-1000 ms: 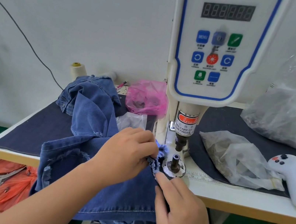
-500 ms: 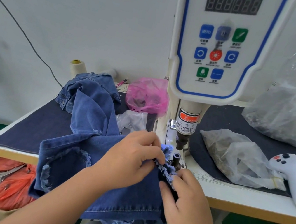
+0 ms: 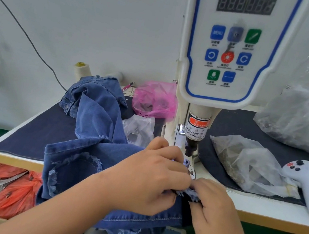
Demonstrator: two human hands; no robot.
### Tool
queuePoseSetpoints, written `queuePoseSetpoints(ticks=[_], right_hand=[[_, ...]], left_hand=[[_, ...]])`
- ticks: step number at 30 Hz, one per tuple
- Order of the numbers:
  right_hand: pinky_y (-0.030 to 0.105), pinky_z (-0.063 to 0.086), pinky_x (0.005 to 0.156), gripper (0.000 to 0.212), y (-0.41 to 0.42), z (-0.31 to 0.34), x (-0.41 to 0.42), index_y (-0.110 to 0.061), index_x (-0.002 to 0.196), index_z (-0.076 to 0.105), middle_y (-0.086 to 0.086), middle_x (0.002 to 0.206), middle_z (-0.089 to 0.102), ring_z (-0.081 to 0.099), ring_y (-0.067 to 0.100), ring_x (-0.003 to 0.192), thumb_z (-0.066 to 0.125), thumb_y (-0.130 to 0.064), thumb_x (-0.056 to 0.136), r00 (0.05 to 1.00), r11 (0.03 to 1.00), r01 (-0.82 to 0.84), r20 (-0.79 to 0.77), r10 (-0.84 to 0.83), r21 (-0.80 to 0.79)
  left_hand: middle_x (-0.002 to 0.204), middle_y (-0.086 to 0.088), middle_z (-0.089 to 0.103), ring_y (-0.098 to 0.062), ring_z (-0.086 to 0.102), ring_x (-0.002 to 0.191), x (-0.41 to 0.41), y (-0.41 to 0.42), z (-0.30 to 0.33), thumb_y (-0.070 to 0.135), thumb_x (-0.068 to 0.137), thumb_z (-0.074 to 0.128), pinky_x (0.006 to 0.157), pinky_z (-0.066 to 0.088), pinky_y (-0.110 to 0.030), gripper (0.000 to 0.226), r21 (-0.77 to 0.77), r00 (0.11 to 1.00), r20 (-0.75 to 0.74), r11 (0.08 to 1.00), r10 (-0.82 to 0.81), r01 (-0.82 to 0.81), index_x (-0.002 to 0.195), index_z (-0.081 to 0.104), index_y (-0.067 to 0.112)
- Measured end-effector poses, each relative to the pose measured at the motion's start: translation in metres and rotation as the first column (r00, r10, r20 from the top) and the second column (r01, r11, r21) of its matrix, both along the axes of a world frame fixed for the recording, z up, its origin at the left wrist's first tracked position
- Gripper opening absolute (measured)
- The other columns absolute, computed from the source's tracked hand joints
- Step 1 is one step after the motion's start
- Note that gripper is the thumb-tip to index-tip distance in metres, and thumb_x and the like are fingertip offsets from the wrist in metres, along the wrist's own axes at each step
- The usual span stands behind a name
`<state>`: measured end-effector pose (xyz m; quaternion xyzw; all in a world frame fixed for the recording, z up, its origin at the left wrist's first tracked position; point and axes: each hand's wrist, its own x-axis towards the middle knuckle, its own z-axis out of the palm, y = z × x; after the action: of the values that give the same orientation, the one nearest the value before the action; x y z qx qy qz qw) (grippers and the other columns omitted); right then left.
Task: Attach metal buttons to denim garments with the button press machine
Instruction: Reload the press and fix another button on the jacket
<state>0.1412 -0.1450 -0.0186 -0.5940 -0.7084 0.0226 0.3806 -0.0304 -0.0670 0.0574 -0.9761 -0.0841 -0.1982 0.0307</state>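
From the head camera, the left hand (image 3: 148,178) and right hand (image 3: 214,205) both pinch the frayed edge of the jeans (image 3: 83,166) at the table's front edge, just before the press (image 3: 191,149). Fingers this near the punch could be crushed if it fires. Its label reads "TAKE CARE OF YOUR FINGER"; one button says "MENU".

Both hands have drawn the denim garment (image 3: 86,158) edge toward the person.

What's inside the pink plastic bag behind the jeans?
The pink plastic bag holds a dark, blurred clump low down. What the pieces are cannot be told; the denim garment hides none of it.
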Motion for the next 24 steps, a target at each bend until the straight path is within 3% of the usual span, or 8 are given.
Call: queuePoseSetpoints(ticks=[2, 6, 8, 11, 15, 18, 20, 24], right_hand=[[0.025, 0.050, 0.068, 0.033, -0.003, 0.000, 0.001, -0.027, 0.093, 0.071, -0.012, 0.081, 0.066, 0.059, 0.004, 0.077, 0.054, -0.004, 0.076, 0.981, 0.996, -0.059, -0.186, 0.045, -0.071], [0.007, 0.038, 0.055, 0.041, -0.007, 0.001, 0.000, -0.044, 0.072, 0.063, -0.021, 0.065, 0.061, 0.053, -0.007, 0.061, 0.064, -0.007, 0.090, 0.888, 0.978, -0.152, -0.454, 0.071, -0.143], [0.009, 0.044, 0.061, 0.030, -0.006, 0.004, 0.000, -0.038, 0.081, 0.071, -0.011, 0.072, 0.070, 0.059, -0.005, 0.067, 0.068, -0.010, 0.089, 0.776, 0.950, -0.233, -0.628, 0.053, -0.208], [0.016, 0.050, 0.066, 0.013, -0.004, 0.009, 0.003, -0.029, 0.088, 0.078, -0.002, 0.078, 0.075, 0.067, 0.004, 0.074, 0.077, -0.019, 0.079, 0.568, 0.895, -0.379, -0.822, 0.024, -0.236], [0.024, 0.053, 0.062, 0.017, -0.001, 0.009, 0.006, -0.020, 0.089, 0.077, 0.005, 0.080, 0.075, 0.069, 0.014, 0.072, 0.071, -0.020, 0.074, 0.491, 0.846, -0.443, -0.870, -0.048, -0.296], [0.025, 0.053, 0.062, 0.018, 0.002, 0.008, 0.003, -0.022, 0.089, 0.077, 0.004, 0.079, 0.076, 0.070, 0.015, 0.071, 0.072, -0.023, 0.072, 0.527, 0.851, -0.405, -0.846, -0.082, -0.335], [0.027, 0.053, 0.062, 0.019, 0.003, 0.009, 0.002, -0.020, 0.088, 0.077, 0.004, 0.077, 0.075, 0.069, 0.016, 0.069, 0.074, -0.024, 0.070, 0.542, 0.849, -0.390, -0.834, -0.101, -0.356], [0.032, 0.055, 0.062, 0.023, 0.006, 0.010, 0.002, -0.015, 0.087, 0.076, 0.012, 0.082, 0.076, 0.070, 0.022, 0.069, 0.077, -0.026, 0.067, 0.537, 0.838, -0.384, -0.832, -0.137, -0.386]], left_hand=[[0.069, 0.010, 0.060, -0.017, 0.052, 0.086, -0.001, 0.005, 0.001, 0.013, 0.078, 0.062, 0.083, 0.032, -0.035, 0.005, -0.060, 0.999, -0.038, 0.997, 0.039, -0.041, 0.079, 0.061, 0.018], [0.069, 0.007, 0.062, -0.015, 0.046, 0.084, 0.001, 0.017, 0.005, 0.027, 0.087, 0.058, 0.086, 0.031, -0.037, 0.009, -0.033, 0.981, -0.102, 0.985, 0.165, -0.169, 0.090, 0.064, 0.020], [0.069, 0.007, 0.059, -0.011, 0.043, 0.082, 0.004, 0.022, 0.006, 0.029, 0.088, 0.061, 0.087, 0.031, -0.037, 0.010, -0.082, 0.977, -0.090, 0.976, 0.192, -0.200, 0.091, 0.067, 0.022], [0.074, 0.018, 0.058, -0.001, 0.042, 0.082, 0.007, 0.029, 0.009, 0.031, 0.085, 0.069, 0.088, 0.031, -0.027, 0.006, -0.330, 0.973, -0.009, 0.918, 0.229, -0.219, 0.090, 0.068, 0.028], [0.070, 0.026, 0.059, 0.010, 0.053, 0.070, 0.012, 0.035, 0.009, 0.022, 0.084, 0.072, 0.064, 0.036, -0.004, 0.012, -0.630, 0.954, -0.093, 0.725, 0.284, -0.277, 0.084, 0.066, 0.031], [0.063, 0.019, 0.053, 0.002, 0.046, 0.054, 0.016, 0.042, 0.009, 0.025, 0.086, 0.071, 0.058, 0.036, -0.009, 0.006, -0.728, 0.943, -0.208, 0.603, 0.259, -0.326, 0.090, 0.069, 0.020], [0.061, 0.014, 0.048, -0.004, 0.042, 0.056, 0.018, 0.045, 0.008, 0.043, 0.087, 0.070, 0.059, 0.036, -0.017, 0.021, -0.750, 0.934, -0.272, 0.556, 0.233, -0.357, 0.089, 0.071, 0.022], [0.054, 0.014, 0.045, -0.003, 0.038, 0.050, 0.022, 0.049, 0.005, 0.044, 0.088, 0.069, 0.054, 0.033, -0.017, 0.022, -0.717, 0.915, -0.288, 0.569, 0.283, -0.402, 0.076, 0.070, 0.026]])
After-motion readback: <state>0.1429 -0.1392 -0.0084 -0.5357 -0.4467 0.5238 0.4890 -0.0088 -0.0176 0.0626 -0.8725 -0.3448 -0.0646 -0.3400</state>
